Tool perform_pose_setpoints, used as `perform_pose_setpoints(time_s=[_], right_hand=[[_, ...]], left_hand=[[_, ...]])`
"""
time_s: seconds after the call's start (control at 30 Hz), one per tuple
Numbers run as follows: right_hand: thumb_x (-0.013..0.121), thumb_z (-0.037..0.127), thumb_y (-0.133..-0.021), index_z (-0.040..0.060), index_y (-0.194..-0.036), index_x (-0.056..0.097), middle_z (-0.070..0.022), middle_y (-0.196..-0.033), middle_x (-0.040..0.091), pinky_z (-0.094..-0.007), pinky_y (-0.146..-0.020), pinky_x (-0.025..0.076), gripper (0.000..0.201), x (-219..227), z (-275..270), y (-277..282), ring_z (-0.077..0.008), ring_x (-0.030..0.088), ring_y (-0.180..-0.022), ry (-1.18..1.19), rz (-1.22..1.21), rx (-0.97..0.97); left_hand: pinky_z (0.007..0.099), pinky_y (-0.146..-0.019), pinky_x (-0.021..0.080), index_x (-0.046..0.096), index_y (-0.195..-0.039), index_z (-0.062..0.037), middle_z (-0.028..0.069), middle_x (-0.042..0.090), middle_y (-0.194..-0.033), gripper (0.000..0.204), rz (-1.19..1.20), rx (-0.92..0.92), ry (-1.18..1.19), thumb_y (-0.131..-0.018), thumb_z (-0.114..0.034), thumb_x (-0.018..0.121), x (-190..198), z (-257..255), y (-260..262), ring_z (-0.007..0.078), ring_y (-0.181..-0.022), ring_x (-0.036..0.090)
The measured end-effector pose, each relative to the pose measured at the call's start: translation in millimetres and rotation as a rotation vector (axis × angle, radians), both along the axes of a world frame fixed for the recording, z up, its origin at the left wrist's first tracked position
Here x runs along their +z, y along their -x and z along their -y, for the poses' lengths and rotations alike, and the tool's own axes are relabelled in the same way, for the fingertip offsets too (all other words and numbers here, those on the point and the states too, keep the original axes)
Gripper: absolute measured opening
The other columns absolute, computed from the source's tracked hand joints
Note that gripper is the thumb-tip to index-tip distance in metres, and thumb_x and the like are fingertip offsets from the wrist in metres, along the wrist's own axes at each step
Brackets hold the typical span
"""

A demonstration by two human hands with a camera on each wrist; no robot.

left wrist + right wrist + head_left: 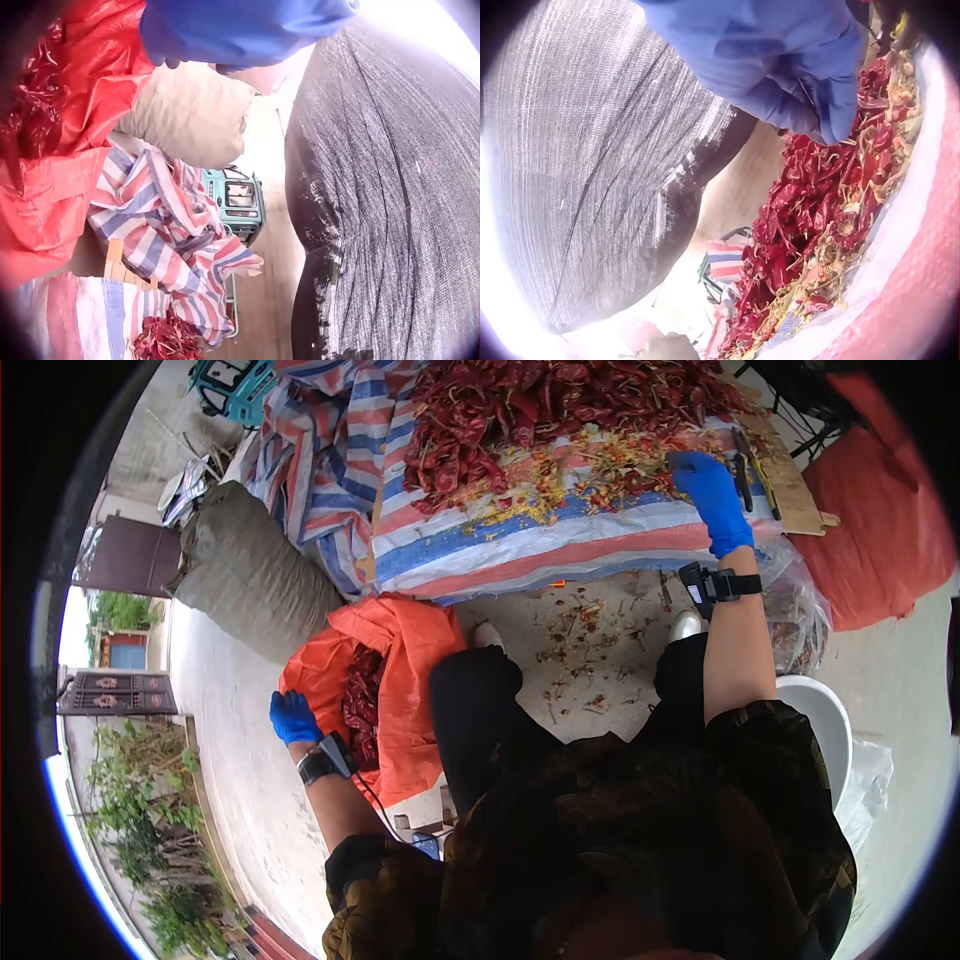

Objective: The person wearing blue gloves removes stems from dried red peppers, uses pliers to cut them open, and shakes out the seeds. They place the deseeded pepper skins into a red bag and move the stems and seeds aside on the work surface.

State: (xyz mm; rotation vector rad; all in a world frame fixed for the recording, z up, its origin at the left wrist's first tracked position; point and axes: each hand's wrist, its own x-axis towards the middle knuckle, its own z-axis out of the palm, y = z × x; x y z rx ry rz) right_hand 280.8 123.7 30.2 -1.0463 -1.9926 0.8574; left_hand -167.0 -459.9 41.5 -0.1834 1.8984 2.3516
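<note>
At the left, my gloved left hand (pixel 293 718) (pixel 247 30) grips the rim of an orange-red bag (pixel 405 650) (pixel 101 97), its fingers curled at the edge. Dried red chilies (pixel 362 705) (pixel 34 105) lie inside the bag. My gloved right hand (pixel 712 500) (pixel 780 67) is over the near right part of the chili heap (pixel 520 400) (pixel 802 187), above scattered yellow stems and seeds (pixel 620 455) (pixel 829 262). Its fingers are curled, with darkened tips in the head view; nothing can be made out between them.
A striped sheet (pixel 480 550) covers the work surface. Dark-handled tools (pixel 742 465) lie right of the right hand. A grey-green sack (pixel 250 570) stands left, a red sack (pixel 870 530) right, and a white basin (pixel 825 725) beside the person. Debris litters the floor (pixel 580 650).
</note>
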Motion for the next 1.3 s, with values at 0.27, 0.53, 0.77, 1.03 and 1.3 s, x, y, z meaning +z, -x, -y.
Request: perform_pose_setpoints(time_s=[0.27, 0.53, 0.77, 1.03, 1.3], right_hand=[[0.056, 0.008, -0.076, 0.0150, -0.113, 0.058, -0.0090, -0.110, 0.059, -0.0295, -0.084, 0.044, 0.038, 4.9, -2.1, 11.5, -0.0214, 0.057, -0.097, -0.244, -0.014, -0.046], [0.059, 0.026, -0.082, 0.0166, -0.124, 0.048, -0.0188, -0.120, 0.050, -0.0364, -0.090, 0.041, 0.045, 17.3, 78.7, 92.3, -0.0315, 0.049, -0.110, -0.164, 0.049, 0.324], [0.060, 0.026, -0.083, 0.0088, -0.125, 0.046, -0.0190, -0.113, 0.054, -0.0347, -0.085, 0.043, 0.048, -27.4, 63.0, 109.7, -0.0294, 0.055, -0.100, 0.097, 0.060, 0.357], [0.060, 0.032, -0.082, 0.0036, -0.124, 0.047, -0.0171, -0.116, 0.054, -0.0292, -0.085, 0.042, 0.052, -23.6, -5.9, 53.3, -0.0190, 0.054, -0.101, 0.228, -0.120, 0.036], [0.062, 0.025, -0.082, 0.0050, -0.120, 0.051, -0.0118, -0.114, 0.056, -0.0289, -0.087, 0.042, 0.045, -13.1, 23.0, 106.7, -0.0172, 0.053, -0.103, -0.244, -0.151, 0.047]], left_hand=[[0.0365, -0.100, 0.031, 0.039, -0.124, 0.0007, 0.0138, 0.041, -0.129, 0.039, -0.254, -0.277, -0.118, -0.091, -0.019, 0.040, 54.8, -191.7, -80.8, 0.0248, -0.118, 0.039], [0.0313, -0.077, 0.047, 0.057, -0.096, -0.0055, 0.0085, 0.061, -0.094, 0.012, 0.001, -0.840, -0.437, -0.085, -0.009, 0.054, 34.9, -382.7, -209.0, 0.0177, -0.084, 0.058], [0.0301, -0.075, 0.046, 0.057, -0.096, -0.0058, 0.0077, 0.060, -0.093, 0.012, -0.128, -0.664, -0.361, -0.086, -0.010, 0.053, -7.3, -422.9, -236.9, 0.0160, -0.085, 0.057], [0.0302, -0.073, 0.049, 0.057, -0.095, -0.0064, 0.0083, 0.060, -0.095, 0.010, -0.255, -0.671, -0.315, -0.086, -0.007, 0.052, -35.7, -429.9, -229.8, 0.0163, -0.085, 0.058], [0.0304, -0.074, 0.048, 0.057, -0.095, -0.0056, 0.0088, 0.060, -0.095, 0.010, -0.178, -0.570, -0.334, -0.086, -0.009, 0.054, -33.0, -427.9, -203.4, 0.0174, -0.086, 0.057]])
